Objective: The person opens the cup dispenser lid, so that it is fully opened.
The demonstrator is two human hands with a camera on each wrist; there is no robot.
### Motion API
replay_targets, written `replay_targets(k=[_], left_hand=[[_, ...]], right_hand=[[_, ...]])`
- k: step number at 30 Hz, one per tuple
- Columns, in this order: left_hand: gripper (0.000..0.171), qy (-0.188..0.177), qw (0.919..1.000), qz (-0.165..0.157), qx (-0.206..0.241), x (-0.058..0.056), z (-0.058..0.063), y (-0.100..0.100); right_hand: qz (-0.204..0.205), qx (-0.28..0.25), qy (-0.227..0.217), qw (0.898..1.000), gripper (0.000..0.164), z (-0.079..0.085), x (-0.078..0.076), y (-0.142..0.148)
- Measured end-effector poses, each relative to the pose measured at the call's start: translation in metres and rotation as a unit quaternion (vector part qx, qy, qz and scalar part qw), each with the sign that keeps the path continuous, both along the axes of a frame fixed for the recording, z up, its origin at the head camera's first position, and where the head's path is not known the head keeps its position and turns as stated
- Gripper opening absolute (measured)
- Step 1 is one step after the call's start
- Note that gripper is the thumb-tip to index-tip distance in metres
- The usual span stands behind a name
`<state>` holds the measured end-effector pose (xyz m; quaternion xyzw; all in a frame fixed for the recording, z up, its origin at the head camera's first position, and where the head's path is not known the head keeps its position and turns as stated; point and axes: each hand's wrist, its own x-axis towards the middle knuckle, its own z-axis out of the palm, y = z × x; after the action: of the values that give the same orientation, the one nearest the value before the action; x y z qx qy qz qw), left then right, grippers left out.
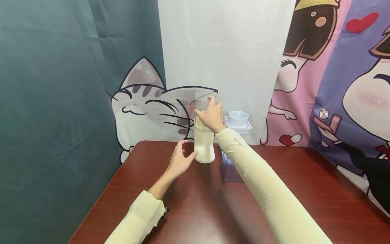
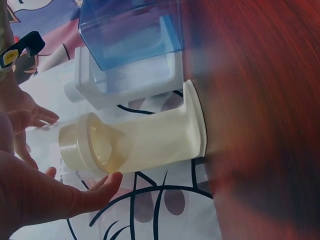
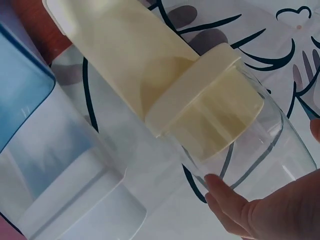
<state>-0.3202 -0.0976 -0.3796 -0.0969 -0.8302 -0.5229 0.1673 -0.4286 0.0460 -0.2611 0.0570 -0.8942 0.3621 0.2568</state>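
A cream-coloured stand (image 1: 204, 144) with a round collar near its top stands upright on the table. A clear cylindrical container (image 3: 272, 150) sits over the collar's upper rim. My right hand (image 1: 213, 116) grips that clear container, with thumb and fingers on opposite sides of it. In the right wrist view, fingertips (image 3: 218, 184) touch its clear wall. Lower and to the left, my left hand (image 1: 179, 162) is beside the stand with its fingers spread and loosely bent, holding nothing. From the left wrist view, I cannot tell whether its thumb (image 2: 107, 190) touches the stand.
Just right of the cream stand is a white stand (image 1: 238, 127) with a round ring on top. A transparent blue box (image 2: 132, 35) is in front of it, partly hidden by my right sleeve in the head view. Printed curtains hang behind the reddish-brown table (image 1: 289, 183).
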Motion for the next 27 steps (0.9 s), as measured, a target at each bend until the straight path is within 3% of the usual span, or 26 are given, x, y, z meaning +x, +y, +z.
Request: replay_targets(k=[10, 17, 27], left_hand=[[0.056, 0.016, 0.9999, -0.005, 0.000, 0.001, -0.005, 0.002], [0.057, 0.015, 0.9999, -0.005, -0.006, 0.000, -0.006, -0.002], [0.058, 0.006, 0.9998, -0.017, -0.011, -0.001, -0.005, -0.007]], right_hand=[[-0.032, -0.033, 0.068, 0.997, 0.078, -0.010, -0.009, -0.002], [-0.030, -0.035, 0.078, 0.996, 0.073, -0.009, -0.010, -0.003], [0.060, -0.021, 0.075, 0.995, 0.073, -0.005, -0.006, 0.013]])
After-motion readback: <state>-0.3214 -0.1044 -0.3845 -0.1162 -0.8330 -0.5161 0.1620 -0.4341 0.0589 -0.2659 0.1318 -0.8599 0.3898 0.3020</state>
